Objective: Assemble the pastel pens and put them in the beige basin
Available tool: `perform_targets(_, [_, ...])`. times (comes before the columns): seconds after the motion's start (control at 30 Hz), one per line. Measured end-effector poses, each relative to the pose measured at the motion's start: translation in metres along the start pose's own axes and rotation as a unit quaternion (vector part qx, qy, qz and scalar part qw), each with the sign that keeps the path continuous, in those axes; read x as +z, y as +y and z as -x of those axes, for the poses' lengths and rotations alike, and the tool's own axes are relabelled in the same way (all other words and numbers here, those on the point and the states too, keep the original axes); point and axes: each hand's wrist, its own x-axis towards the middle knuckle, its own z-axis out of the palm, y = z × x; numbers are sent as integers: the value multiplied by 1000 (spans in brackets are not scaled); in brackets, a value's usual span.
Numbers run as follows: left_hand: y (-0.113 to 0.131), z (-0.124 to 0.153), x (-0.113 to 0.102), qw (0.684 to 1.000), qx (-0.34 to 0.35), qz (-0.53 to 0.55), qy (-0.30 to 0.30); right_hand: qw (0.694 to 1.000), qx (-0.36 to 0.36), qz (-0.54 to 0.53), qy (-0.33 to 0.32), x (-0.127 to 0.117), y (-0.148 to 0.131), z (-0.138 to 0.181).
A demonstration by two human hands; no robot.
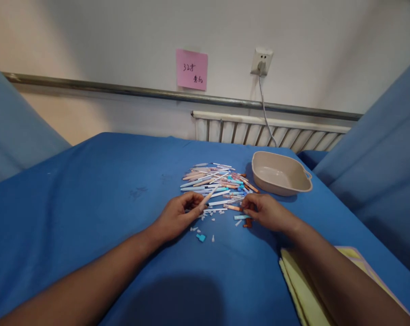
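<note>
Two hands work: your left hand [178,217] pinches a slim pen-like stick [209,197] left of the basin [278,186]; your right hand's [266,212] grip I can't tell. Brushing could scatter the small white pieces [213,238].

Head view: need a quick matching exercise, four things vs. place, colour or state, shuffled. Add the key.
Column 1
1. Left hand
2. Basin
3. Paper note
4. Cloth

Column 2
A. Yellow, at the lower right of the picture
B. Holding a slim stick
C. Pink, on the wall, with handwriting
D. Beige, to the right of the pile of sticks

Pairs: 1-B, 2-D, 3-C, 4-A
</note>
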Motion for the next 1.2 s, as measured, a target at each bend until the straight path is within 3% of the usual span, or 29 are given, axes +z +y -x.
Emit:
perform_targets(0.2, [-1, 0, 2, 1000, -7, -4, -29, 984, -44, 160, 66, 12, -2, -7])
perform_targets(0.37, [-1, -1, 4, 998, 0, -14, -59, 979, -77, 184, 42, 26, -1, -14])
perform_targets(0.5, [-2, -1, 1, 995, 43, -68, -58, 974, -98, 197, 54, 27, -2, -14])
perform_targets(0.63, [-3, 0, -3, 985, 88, -145, -39, 981, -99, 138, 92, 25, -4, -13])
perform_targets(0.8, [-3, -1, -6, 980, 98, -174, 0, 985, -97, 18, 139, 19, -6, -10])
perform_targets(1.2, [-4, 0, -6, 975, 103, -196, -14, 978, -161, -12, 135, 15, -8, -9])
